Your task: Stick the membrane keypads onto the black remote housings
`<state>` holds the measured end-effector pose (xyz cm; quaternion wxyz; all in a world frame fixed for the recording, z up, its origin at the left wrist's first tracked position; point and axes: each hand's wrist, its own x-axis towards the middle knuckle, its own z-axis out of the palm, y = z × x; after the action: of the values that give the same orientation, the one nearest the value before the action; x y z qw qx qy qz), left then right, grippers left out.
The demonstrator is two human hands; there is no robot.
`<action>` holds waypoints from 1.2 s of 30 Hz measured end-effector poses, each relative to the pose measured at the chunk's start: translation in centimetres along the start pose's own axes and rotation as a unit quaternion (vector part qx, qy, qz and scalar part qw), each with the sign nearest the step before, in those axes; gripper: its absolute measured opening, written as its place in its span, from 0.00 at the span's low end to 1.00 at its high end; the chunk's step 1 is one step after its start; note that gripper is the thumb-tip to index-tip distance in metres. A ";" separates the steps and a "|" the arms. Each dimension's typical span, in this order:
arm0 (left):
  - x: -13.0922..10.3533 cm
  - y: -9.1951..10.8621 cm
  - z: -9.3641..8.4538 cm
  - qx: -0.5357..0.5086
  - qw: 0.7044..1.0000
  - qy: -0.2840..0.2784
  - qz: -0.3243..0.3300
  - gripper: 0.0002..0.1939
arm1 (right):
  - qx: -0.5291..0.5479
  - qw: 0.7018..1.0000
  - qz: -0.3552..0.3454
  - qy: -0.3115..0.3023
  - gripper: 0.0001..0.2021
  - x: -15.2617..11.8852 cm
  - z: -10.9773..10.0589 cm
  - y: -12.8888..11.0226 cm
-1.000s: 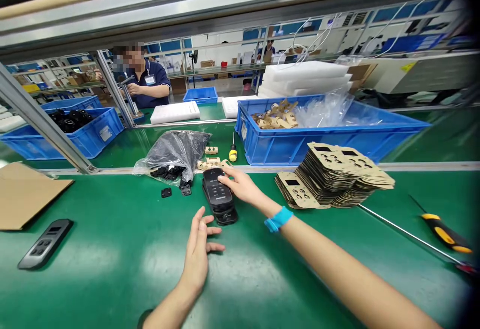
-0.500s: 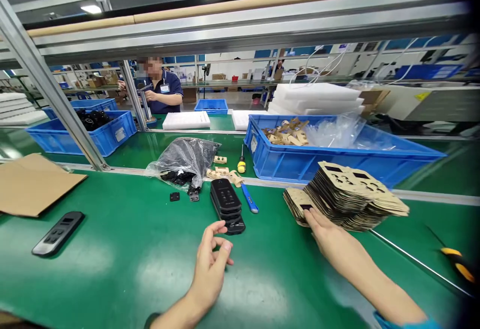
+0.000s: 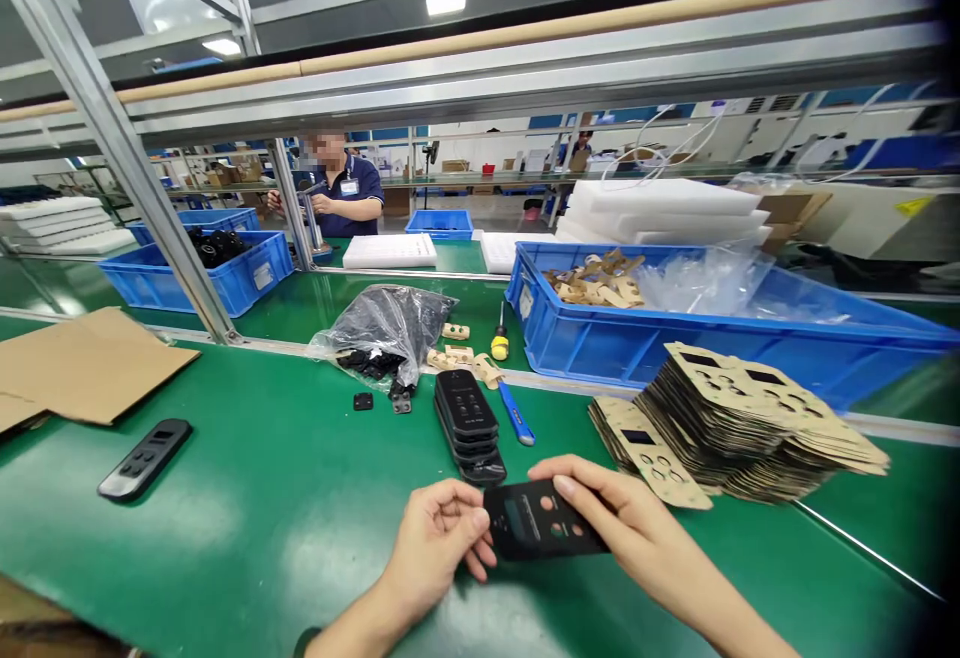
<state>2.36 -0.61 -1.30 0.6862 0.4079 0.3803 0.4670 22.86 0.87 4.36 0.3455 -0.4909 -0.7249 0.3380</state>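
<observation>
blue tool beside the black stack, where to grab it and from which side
I'd probably grip the blue tool by its near end, coming from above and the right: that end points toward the person over bare table, while the black stack stands close on the left and tan pieces crowd the far end.

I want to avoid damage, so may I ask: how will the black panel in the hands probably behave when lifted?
The black panel is probably light, as it looks thin. It seems fairly stiff, flat between left hand and right hand, yet may bend near its holes.
</observation>
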 end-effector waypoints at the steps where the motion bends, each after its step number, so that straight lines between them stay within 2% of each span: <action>1: 0.1 0.0 -0.1 -0.002 1.000 0.004 -0.006 0.22 | -0.009 1.000 -0.014 -0.007 0.17 0.4 0.5 0.5; 5: 0.5 -0.1 -0.5 -0.030 0.999 -0.001 -0.040 0.24 | -0.140 0.980 -0.138 0.000 0.17 1.0 1.9 2.9; 7: 0.5 -0.2 -0.6 -0.053 0.997 -0.015 -0.058 0.24 | -0.170 0.966 -0.187 -0.050 0.32 0.6 2.4 3.6; 9: 0.4 -0.2 -0.5 -0.078 0.994 -0.037 -0.072 0.24 | -0.120 0.968 -0.190 -0.113 0.43 0.0 3.1 3.8; 11: 0.2 -0.2 -0.4 -0.099 0.990 -0.061 -0.078 0.26 | -0.028 0.975 -0.168 -0.139 0.42 -0.7 4.0 3.6; 13: 0.1 -0.1 -0.1 -0.113 0.987 -0.084 -0.081 0.26 | 0.045 0.980 -0.151 -0.122 0.36 -1.2 4.9 3.1; 16: 0.1 -0.1 0.3 -0.128 0.983 -0.102 -0.079 0.23 | 0.133 0.980 -0.139 -0.046 0.33 -1.4 5.5 2.6; 18: 0.3 -0.1 0.3 -0.132 0.985 -0.090 -0.068 0.21 | 0.223 0.968 -0.110 0.022 0.35 -1.3 4.9 2.6; 20: 0.3 -0.1 0.1 -0.113 0.990 -0.066 -0.051 0.20 | 0.324 0.937 -0.075 0.110 0.36 -1.0 3.4 3.0; 22: 0.2 0.3 -0.3 -0.088 0.994 -0.049 -0.037 0.21 | 0.382 0.894 -0.049 0.228 0.35 -0.5 1.3 3.5; 24: 0.2 1.5 -0.7 -0.062 0.998 -0.024 -0.016 0.20 | 0.391 0.856 -0.027 0.337 0.34 0.0 -0.9 4.0; 26: 1.0 3.6 -1.0 0.033 0.998 0.017 0.043 0.17 | 0.401 0.829 -0.009 0.389 0.32 0.4 -2.3 4.3; 28: 2.8 6.1 -1.0 0.178 0.974 0.050 0.130 0.13 | 0.418 0.823 0.000 0.383 0.30 0.6 -2.4 4.5; 31: 6.9 9.4 -0.6 0.281 0.933 0.070 0.216 0.12 | 0.415 0.849 0.012 0.326 0.28 0.5 -0.8 4.7; 34: 9.8 10.8 -1.0 0.382 0.884 0.092 0.255 0.16 | 0.407 0.868 0.020 0.285 0.25 0.2 1.2 5.5; 36: 9.9 10.9 -2.7 0.451 0.846 0.111 0.262 0.21 | 0.421 0.866 0.033 0.269 0.25 0.0 2.1 6.4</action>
<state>-0.97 11.85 6.31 0.2320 0.7023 0.5013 0.4490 24.16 2.40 -2.04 0.6894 -0.3944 -0.3757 0.4775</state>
